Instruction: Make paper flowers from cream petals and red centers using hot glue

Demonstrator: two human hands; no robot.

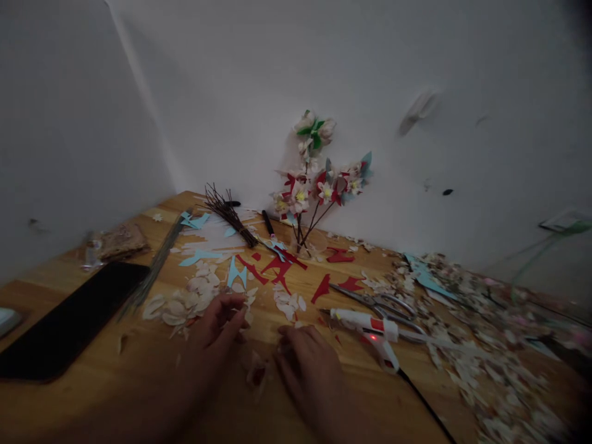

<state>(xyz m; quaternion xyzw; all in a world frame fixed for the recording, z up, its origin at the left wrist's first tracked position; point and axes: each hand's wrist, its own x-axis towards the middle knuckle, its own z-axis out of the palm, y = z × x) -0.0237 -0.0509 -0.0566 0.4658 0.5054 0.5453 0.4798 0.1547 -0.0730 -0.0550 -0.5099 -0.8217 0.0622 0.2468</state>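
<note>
My left hand [217, 333] is just over the wooden table, its fingers loosely bent and apart, with no object visible in them. Pale petals [203, 287] lie in a pile right behind it. My right hand [309, 361] rests low on the other side, fingers curved inward with a dark gap at the thumb; nothing shows in its grasp, though the fingertips are partly hidden. Between the two hands sits a small pale flower [256, 375] with a dark red middle, blurred and apparently apart from both. More loose petals [289, 303] lie beyond my right hand.
At right are a glue gun [365, 324] with a red light, scissors [377, 302] and scattered dried petals [467, 357]. Red scraps [277, 268], blue scraps [237, 272], twigs [231, 216] and a flower arrangement [309, 185] stand farther back. A black phone-like slab [74, 320] lies left.
</note>
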